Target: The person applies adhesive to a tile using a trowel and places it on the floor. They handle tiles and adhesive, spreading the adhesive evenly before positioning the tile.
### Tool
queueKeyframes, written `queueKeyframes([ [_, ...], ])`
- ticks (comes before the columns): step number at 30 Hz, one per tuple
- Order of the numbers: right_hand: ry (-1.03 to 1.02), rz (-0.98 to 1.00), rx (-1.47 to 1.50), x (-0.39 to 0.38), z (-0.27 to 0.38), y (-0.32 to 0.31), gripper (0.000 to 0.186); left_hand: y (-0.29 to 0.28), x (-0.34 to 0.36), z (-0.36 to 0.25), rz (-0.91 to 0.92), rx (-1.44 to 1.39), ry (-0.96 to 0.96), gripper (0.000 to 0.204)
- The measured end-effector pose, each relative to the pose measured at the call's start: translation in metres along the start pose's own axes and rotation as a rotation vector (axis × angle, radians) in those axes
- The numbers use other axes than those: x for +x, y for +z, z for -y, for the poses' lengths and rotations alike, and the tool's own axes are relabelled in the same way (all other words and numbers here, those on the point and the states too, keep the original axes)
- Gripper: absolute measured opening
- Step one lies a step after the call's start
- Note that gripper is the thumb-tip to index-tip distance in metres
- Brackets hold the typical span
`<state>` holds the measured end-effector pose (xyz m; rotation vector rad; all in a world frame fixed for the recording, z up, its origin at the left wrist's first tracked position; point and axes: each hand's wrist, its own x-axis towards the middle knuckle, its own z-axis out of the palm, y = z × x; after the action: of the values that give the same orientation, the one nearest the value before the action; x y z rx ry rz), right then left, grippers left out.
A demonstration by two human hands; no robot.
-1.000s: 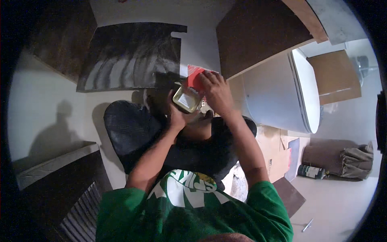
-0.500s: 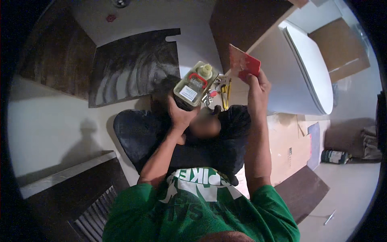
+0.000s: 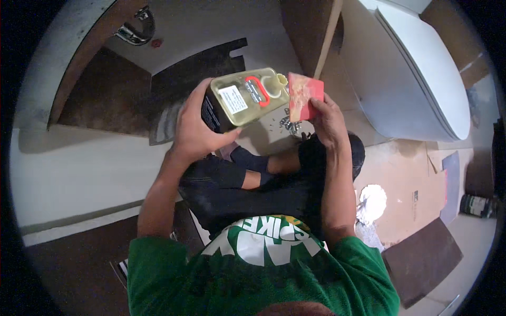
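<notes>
My left hand (image 3: pixel 194 126) grips a rectangular can (image 3: pixel 237 115) with a pale gold top, dark sides, a red handle and a white label. The can is tipped so that its pale spout (image 3: pixel 283 80) points right. Close beside the spout, a thin red plate (image 3: pixel 313 90) with tan smears stands pinched between the thumb and fingers of my right hand (image 3: pixel 331 120). Whether any liquid runs from the spout I cannot tell. The far fingers of my left hand are hidden behind the can.
Small metal fittings (image 3: pixel 290 125) lie on the floor beyond my crossed legs. A dark board (image 3: pixel 197 73) leans at the back left; a large white panel (image 3: pixel 416 68) stands at the right. A crumpled white bundle (image 3: pixel 372 203) and a brown board (image 3: pixel 421 260) are at my right.
The can has come up closer and tipped over to the right. The red plate has moved left and down, to beside its spout. My view has shifted as well.
</notes>
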<state>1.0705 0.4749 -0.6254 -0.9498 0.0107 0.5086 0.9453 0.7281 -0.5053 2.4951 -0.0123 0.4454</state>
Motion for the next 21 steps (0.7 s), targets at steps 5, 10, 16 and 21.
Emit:
queueKeyframes([
  [5, 0.088, -0.027, 0.07, -0.007, -0.016, 0.003, 0.035, -0.008, 0.017, 0.0, 0.135, 0.055, -0.108, 0.094],
  [10, 0.073, -0.01, 0.03, 0.011, -0.045, -0.01, 0.032, -0.003, 0.032, -0.003, 0.341, 0.196, -0.116, 0.1],
  [16, 0.096, -0.064, -0.007, 0.015, -0.05, -0.012, 0.029, -0.025, 0.072, -0.018, 0.572, 0.274, -0.042, 0.102],
  [21, 0.209, -0.035, 0.023, 0.026, -0.063, -0.019, 0.018, -0.024, 0.093, -0.021, 0.672, 0.365, 0.068, 0.1],
])
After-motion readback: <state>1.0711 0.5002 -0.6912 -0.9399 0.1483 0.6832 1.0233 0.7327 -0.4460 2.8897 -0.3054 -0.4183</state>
